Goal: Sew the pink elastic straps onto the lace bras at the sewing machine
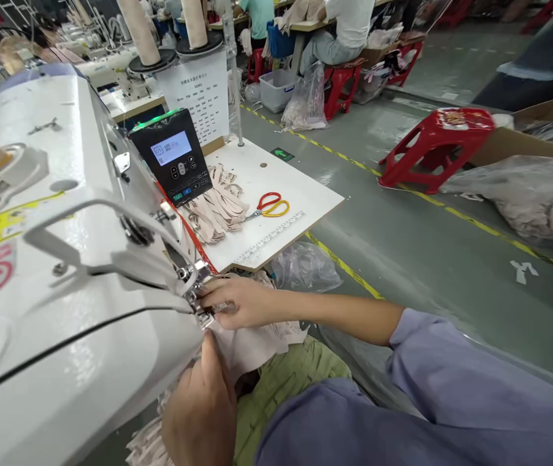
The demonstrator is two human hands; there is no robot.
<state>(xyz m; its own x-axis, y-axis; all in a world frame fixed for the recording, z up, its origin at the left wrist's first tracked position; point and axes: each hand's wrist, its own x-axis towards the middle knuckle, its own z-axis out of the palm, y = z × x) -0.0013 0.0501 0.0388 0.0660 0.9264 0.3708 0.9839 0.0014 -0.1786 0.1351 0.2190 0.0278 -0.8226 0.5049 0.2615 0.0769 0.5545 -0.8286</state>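
A big white sewing machine [63, 259] fills the left of the view. My right hand [237, 301] rests at its presser foot [198, 291], fingers pressed together on pale pink fabric [257, 343] right at the needle. My left hand [198, 408] is lower, below the machine head, its fingers closed on the same fabric as it hangs toward my lap; the fingertips are hidden behind the machine. More of the pink fabric bunches at the bottom left.
The white table [305, 194] carries a pile of pink strips [215, 210], red-and-yellow scissors [271, 204] and a black control panel [174, 158]. A plastic bag [305, 265] hangs below. A red stool [436, 145] lies tipped on the floor. Seated people work at the back.
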